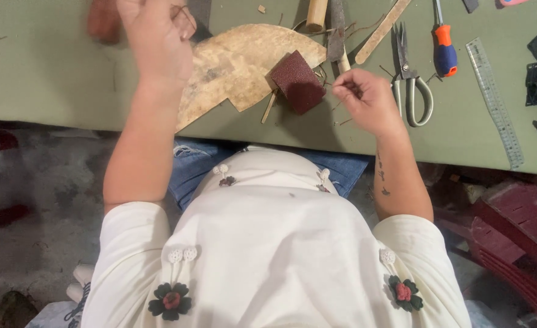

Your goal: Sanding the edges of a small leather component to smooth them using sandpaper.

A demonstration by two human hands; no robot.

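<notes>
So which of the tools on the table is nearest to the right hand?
The scissors, lying just beside the right hand; the orange-handled screwdriver and the clear ruler lie farther out.

On the green table (49, 79), the dark red sanding block (299, 82) lies on the flat tan fan-shaped piece (238, 64); the metal scissors (409, 79) lie right of it, and the clear plastic ruler (496, 103) lies farther right.

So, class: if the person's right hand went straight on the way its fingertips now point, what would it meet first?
The right hand points left across the table, so it would probably meet the dark red sanding block first, with the pale wooden piece beyond it. Depth is hard to judge here.
</notes>
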